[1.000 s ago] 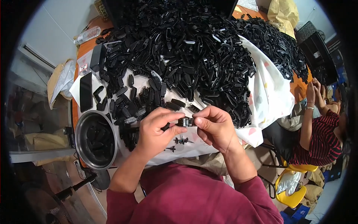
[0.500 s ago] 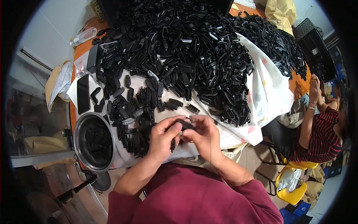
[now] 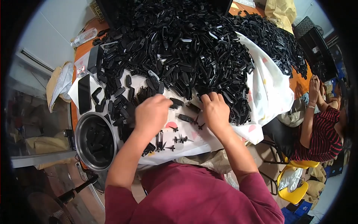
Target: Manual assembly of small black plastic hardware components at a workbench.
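Your left hand (image 3: 151,112) lay knuckles up, fingers curled toward a black clip (image 3: 176,102) at the foot of the pile (image 3: 179,48); whether they had closed on it I could not tell, since the fingertips were hidden under the hand. Your right hand (image 3: 215,110) was likewise curled, fingertips at the pile's edge beside another clip (image 3: 193,107), its grip just as hidden. Between your hands a single dark piece (image 3: 185,118) lay loose on the white sheet (image 3: 272,89), and nearer your body were small black pins (image 3: 181,139), scattered, well apart from your fingers. To your left stood a metal bowl (image 3: 80,128) with black pieces in it, and beyond it a phone (image 3: 84,93) lay flat. By the look of it you were at the picking step, drawing fresh parts from the heap. The next move would call for one clean piece in each hand, lifted clear of the tangle without dragging neighbours along, and the pins left undisturbed.
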Demonstrator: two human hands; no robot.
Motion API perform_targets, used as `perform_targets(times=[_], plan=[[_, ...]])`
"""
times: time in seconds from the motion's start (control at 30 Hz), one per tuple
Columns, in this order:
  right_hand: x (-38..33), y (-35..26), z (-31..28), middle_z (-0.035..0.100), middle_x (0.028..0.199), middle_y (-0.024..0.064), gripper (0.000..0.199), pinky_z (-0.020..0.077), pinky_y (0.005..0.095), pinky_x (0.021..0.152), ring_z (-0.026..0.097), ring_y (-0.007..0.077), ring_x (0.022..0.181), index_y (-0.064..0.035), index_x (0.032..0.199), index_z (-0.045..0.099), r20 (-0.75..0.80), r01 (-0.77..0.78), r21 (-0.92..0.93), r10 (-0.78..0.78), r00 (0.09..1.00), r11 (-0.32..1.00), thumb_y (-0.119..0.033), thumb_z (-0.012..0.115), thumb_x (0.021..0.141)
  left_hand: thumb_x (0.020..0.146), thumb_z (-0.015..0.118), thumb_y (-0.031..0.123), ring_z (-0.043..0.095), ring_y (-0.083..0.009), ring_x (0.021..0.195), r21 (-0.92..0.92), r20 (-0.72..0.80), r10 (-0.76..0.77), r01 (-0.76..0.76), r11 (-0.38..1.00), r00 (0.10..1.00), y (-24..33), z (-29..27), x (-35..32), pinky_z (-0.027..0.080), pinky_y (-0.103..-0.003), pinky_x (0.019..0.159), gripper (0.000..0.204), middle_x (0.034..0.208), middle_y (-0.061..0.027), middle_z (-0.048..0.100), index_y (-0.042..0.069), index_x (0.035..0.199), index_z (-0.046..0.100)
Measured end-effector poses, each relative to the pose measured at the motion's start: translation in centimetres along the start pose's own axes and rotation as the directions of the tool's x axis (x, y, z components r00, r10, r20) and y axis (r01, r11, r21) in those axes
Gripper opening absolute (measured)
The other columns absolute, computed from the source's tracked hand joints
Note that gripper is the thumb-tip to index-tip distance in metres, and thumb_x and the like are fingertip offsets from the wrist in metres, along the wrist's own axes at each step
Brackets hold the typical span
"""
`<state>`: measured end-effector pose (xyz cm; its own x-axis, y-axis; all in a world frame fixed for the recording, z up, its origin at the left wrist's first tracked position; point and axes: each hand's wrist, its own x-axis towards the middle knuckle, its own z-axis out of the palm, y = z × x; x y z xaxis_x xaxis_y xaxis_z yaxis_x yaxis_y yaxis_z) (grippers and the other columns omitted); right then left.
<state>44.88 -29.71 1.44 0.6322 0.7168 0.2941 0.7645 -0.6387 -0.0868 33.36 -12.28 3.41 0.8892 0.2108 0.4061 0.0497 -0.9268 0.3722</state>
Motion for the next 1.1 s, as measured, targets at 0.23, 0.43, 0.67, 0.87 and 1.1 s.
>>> perform_targets(times=[0.23, 0.43, 0.67, 0.87, 1.1], plan=[[0.3, -0.1, -0.4, 0.053, 0.073, 0.007, 0.008, 0.0452, 0.0339, 0.06, 0.053, 0.0249, 0.07, -0.0066, 0.077, 0.058, -0.087, -0.004, 0.128, 0.015, 0.996, 0.992, -0.009, 0.061, 0.07, 0.065, 0.059, 0.008, 0.059, -0.0205, 0.068, 0.262, 0.357, 0.052, -0.154, 0.953, 0.933, 0.9, 1.7, 0.7, 0.049, -0.032, 0.057, 0.008, 0.073, -0.0028, 0.054, 0.01, 0.072, 0.06], [3.7, -2.2, 2.0, 0.053, 0.064, 0.0087, 0.011, 0.0456, 0.0374, 0.052, 0.055, 0.0275, 0.057, -0.0062, 0.068, 0.055, -0.079, -0.062, 0.18, 0.078, 0.994, 0.982, -0.014, 0.063, 0.071, 0.07, 0.068, 0.016, 0.061, -0.0249, 0.071, 0.007, 0.176, -0.056, 0.056, 0.998, 0.983, 1.2, 0.4, -0.4, 0.048, -0.033, 0.062, 0.027, 0.08, -0.0081, 0.061, 0.006, 0.092, 0.055], [6.3, -0.9, 0.4, 0.048, 0.086, 0.0085, 0.015, 0.046, 0.0312, 0.06, 0.048, 0.0256, 0.082, -0.013, 0.081, 0.063, 0.016, 0.059, -0.066, -0.058, 0.998, 0.996, -0.009, 0.057, 0.067, 0.071, 0.07, 0.003, 0.058, -0.0127, 0.073, -0.586, 0.19, -0.459, 0.475, 0.656, 0.868, 0.2, -0.4, -2.4, 0.047, -0.025, 0.069, 0.031, 0.089, -0.0063, 0.062, -0.002, 0.099, 0.059], [7.0, 0.0, 0.6, 0.051, 0.093, 0.0076, 0.015, 0.0464, 0.032, 0.062, 0.047, 0.0239, 0.085, -0.0109, 0.081, 0.061, -0.08, 0.231, -0.008, -0.231, 0.97, 0.973, -0.009, 0.057, 0.067, 0.075, 0.067, 0.002, 0.053, -0.008, 0.069, -0.809, 0.29, -0.525, 0.498, 0.312, 0.8, 0.9, -0.5, -1.7, 0.045, -0.021, 0.064, 0.028, 0.085, -0.0036, 0.059, 0.001, 0.102, 0.059], [4.0, -4.0, -4.3, 0.059, 0.087, 0.0108, 0.04, 0.0531, 0.0241, 0.054, 0.06, 0.0155, 0.069, -0.0016, 0.112, 0.042, 0.324, -0.245, 0.877, 0.134, 0.936, -0.414, 0.004, 0.06, 0.077, 0.078, 0.065, 0.002, 0.057, -0.0088, 0.074, -0.867, 0.251, -0.485, 0.418, 0.273, 0.837, 2.4, -1.3, -1.8, 0.049, -0.021, 0.06, 0.025, 0.092, -0.0052, 0.06, -0.002, 0.102, 0.058]])
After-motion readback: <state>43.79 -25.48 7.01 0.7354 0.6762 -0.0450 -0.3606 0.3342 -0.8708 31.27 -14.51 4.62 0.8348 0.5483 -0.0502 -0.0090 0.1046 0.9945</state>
